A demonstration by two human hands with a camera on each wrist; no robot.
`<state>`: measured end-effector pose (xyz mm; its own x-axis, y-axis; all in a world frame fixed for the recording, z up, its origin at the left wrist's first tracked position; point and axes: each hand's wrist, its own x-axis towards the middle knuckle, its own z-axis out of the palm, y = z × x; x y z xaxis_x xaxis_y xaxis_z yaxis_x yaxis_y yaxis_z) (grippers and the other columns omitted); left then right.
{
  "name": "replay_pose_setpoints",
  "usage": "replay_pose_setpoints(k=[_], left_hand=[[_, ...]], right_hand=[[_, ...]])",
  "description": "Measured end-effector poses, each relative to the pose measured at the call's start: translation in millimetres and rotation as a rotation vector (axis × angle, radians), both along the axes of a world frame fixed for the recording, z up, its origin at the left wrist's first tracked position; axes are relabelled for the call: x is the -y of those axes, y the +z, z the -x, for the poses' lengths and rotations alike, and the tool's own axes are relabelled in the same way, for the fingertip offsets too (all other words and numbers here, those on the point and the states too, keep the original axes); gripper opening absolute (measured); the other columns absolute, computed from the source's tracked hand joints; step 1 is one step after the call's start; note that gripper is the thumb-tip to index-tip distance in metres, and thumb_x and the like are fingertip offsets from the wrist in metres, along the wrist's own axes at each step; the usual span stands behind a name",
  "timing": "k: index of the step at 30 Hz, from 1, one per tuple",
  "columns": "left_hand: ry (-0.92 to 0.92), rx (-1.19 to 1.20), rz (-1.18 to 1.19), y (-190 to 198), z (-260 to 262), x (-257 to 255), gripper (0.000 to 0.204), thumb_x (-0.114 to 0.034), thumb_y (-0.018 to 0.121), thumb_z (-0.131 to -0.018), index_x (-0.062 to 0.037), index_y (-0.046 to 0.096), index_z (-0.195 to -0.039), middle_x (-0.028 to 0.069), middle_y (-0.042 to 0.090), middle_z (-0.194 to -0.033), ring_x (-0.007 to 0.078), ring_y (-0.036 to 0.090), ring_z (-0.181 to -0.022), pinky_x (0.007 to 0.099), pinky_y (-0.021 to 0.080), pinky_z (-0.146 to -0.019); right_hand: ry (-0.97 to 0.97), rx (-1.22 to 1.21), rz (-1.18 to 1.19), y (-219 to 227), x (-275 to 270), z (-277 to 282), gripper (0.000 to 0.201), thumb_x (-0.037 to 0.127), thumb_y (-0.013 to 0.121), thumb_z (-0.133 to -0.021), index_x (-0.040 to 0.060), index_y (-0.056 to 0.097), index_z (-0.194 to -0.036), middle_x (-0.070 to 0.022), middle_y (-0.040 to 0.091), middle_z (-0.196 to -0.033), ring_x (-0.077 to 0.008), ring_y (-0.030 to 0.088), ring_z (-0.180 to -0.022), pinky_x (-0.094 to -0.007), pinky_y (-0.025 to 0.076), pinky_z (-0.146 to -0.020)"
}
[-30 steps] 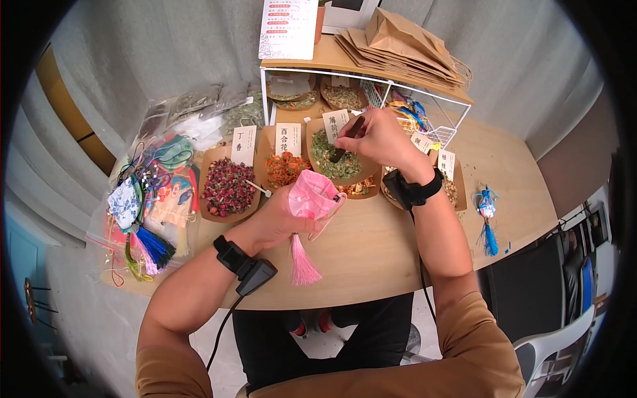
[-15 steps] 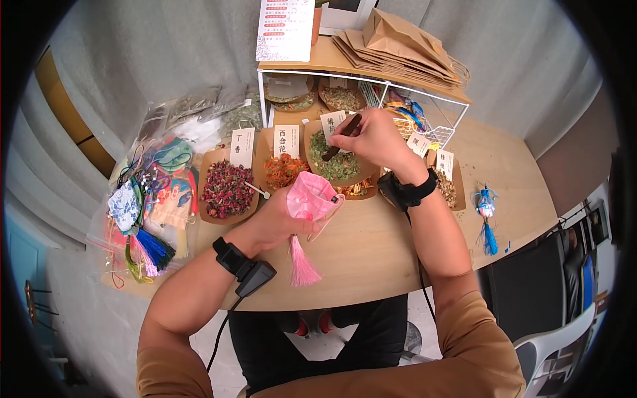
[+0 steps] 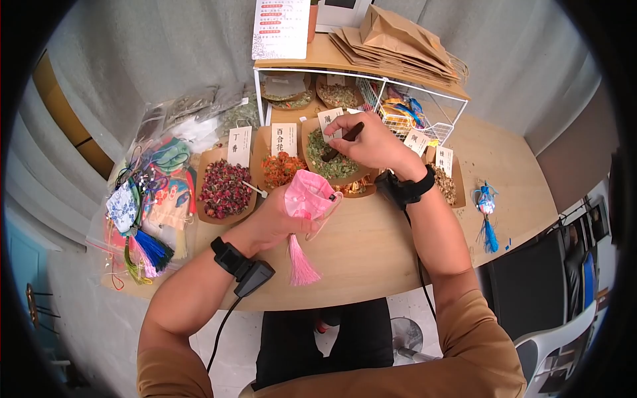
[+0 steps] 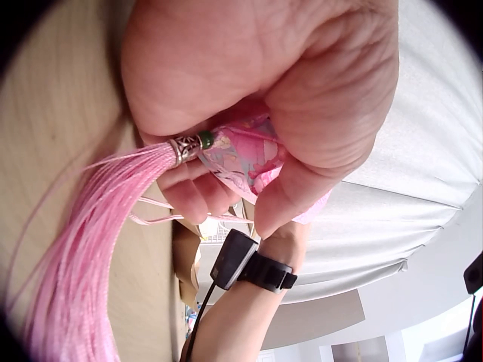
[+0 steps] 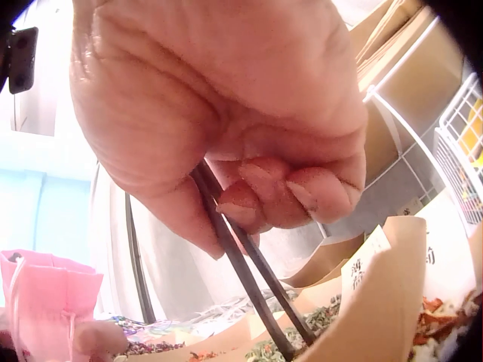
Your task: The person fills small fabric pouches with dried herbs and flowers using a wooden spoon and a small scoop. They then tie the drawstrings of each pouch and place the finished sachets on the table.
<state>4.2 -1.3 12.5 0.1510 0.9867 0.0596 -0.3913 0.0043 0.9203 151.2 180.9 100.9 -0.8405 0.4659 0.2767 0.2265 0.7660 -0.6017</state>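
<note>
My left hand [image 3: 269, 222] grips a pink drawstring pouch [image 3: 306, 194] with its mouth upward, over the front of the table. A long pink tassel [image 4: 98, 234] hangs from the pouch below a silver cap and a green bead [image 4: 206, 139]. Between thumb and fingers my right hand [image 3: 378, 142] pinches dark brown tweezers [image 5: 245, 271]. Their two tips reach down into green dried herb leaves [image 3: 335, 169] in a kraft paper tray [image 5: 385, 298]. A labelled card [image 3: 329, 121] stands at the back of this tray, partly behind the right hand.
To the left stand trays of dried rosebuds [image 3: 225, 189] and orange petals [image 3: 282, 169]. Pouches with tassels [image 3: 142, 219] lie at far left, a blue pouch [image 3: 486, 202] at right. Behind is a white-framed shelf [image 3: 358, 74] with paper bags [image 3: 405, 43] on top.
In the right hand the tweezers have tilted lower, their tips moving slightly left within the green leaves. The left hand keeps hold of the pouch in nearly the same place.
</note>
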Motion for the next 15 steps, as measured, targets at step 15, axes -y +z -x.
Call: replay_pose_setpoints(k=[15], left_hand=[[0.003, -0.022, 0.056, 0, 2, -1, 0.053, 0.001, 0.076, -0.075, -0.0046, 0.053, -0.122, 0.0029, 0.061, -0.108, 0.0134, 0.061, -0.098, 0.0283, 0.050, -0.086]], right_hand=[[-0.064, -0.076, 0.272, 25, -7, -17, 0.023, 0.011, 0.067, -0.081, 0.0054, 0.071, -0.103, 0.0046, 0.058, -0.070, -0.0045, 0.050, -0.064, -0.0222, 0.040, -0.060]])
